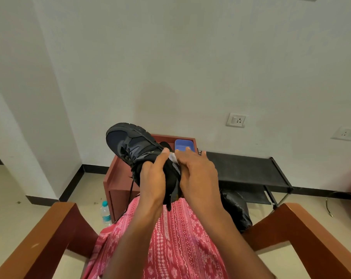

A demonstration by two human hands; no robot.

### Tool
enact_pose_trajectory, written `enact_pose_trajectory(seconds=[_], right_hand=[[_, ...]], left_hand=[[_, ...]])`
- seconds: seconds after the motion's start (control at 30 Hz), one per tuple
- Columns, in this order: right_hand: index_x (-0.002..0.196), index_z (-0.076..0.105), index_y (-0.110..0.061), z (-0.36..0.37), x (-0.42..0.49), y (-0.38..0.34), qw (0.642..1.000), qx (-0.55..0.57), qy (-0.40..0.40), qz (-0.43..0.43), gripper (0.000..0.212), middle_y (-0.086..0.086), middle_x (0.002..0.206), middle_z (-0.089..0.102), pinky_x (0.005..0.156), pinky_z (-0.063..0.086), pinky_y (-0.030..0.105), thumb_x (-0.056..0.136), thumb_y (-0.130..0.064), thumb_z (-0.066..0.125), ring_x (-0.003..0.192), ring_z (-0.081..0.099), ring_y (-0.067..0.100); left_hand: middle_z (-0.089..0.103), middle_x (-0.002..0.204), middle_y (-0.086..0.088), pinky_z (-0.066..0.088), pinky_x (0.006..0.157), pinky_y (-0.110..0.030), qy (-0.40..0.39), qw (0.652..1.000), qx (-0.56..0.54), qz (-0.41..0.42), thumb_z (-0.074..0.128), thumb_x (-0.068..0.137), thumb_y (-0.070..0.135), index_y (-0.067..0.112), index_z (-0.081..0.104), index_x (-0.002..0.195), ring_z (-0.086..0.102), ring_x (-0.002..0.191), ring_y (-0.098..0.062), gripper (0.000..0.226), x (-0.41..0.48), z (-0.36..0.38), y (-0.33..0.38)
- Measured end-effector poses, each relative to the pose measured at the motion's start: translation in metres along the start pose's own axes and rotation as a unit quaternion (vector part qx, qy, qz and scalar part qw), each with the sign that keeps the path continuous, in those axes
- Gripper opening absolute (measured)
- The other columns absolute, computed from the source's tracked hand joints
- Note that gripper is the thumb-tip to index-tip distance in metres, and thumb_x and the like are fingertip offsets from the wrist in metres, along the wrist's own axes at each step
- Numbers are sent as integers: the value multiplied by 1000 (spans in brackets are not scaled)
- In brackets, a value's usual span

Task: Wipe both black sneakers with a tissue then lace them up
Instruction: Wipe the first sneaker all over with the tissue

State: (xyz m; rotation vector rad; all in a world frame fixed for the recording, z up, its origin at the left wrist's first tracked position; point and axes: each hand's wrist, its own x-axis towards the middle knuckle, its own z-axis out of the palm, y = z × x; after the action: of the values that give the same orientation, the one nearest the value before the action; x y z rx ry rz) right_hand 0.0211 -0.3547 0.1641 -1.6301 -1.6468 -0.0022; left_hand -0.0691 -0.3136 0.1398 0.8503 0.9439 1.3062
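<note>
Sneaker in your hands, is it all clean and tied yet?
Not yet. Nothing looks finished. The left hand holds one black sneaker while the right hand presses the tissue on it. Its lace hangs loose, so lacing is left, plus the second sneaker, which I can't clearly see.

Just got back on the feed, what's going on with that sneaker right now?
A seated person holds one black sneaker up over their lap. The left hand grips it around the middle, while the right hand presses a white tissue against its side near the collar, so wiping is under way. A lace hangs loose below it, so lacing is not yet done.
</note>
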Motion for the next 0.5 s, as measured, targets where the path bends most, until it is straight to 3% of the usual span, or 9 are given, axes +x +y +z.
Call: enact_pose_trajectory(seconds=[0.1, 0.2, 0.3, 0.43, 0.5], right_hand=[[110, 74, -22, -4, -18, -1, 992, -115, 23, -39, 29, -6, 103, 74, 93, 50, 41, 83, -11, 75, 102, 67, 20], [107, 77, -15, -9, -40, 7, 989, -118, 75, -49, 47, -2, 102, 76, 83, 51, 32, 64, 4, 86, 96, 65, 20], [99, 78, -8, -13, -47, 10, 986, -120, 104, -56, 49, 1, 95, 76, 78, 48, 21, 55, 11, 88, 86, 66, 20], [92, 77, -19, -14, -18, 9, 996, -85, 36, 3, 24, 1, 84, 72, 73, 35, 5, 78, 0, 75, 81, 58, 17], [90, 76, -21, -11, -1, 12, 999, -51, 8, 18, 18, 1, 81, 68, 64, 31, 12, 90, -6, 66, 82, 53, 17]], left_hand=[[73, 103, -23, 53, 97, -52, 4, 1000, 11, -12, 66, 92, 33, -2, 72, 99, 69, 102, -37, 36, 1, -2, 2], [74, 105, -17, 53, 97, -53, 10, 999, 15, -27, 73, 73, 46, -1, 70, 105, 70, 102, -33, 57, -1, -2, 5], [73, 105, -18, 54, 94, -51, 10, 999, 28, -23, 67, 70, 44, -3, 69, 105, 70, 100, -34, 59, -4, 0, 6], [63, 84, -17, 48, 76, -45, -22, 997, 77, 10, 64, 66, 48, -14, 59, 94, 59, 76, -26, 69, -11, 7, 5], [54, 75, -14, 42, 69, -43, -32, 993, 110, 38, 61, 59, 55, -14, 56, 85, 50, 69, -23, 74, -14, 10, 6]])
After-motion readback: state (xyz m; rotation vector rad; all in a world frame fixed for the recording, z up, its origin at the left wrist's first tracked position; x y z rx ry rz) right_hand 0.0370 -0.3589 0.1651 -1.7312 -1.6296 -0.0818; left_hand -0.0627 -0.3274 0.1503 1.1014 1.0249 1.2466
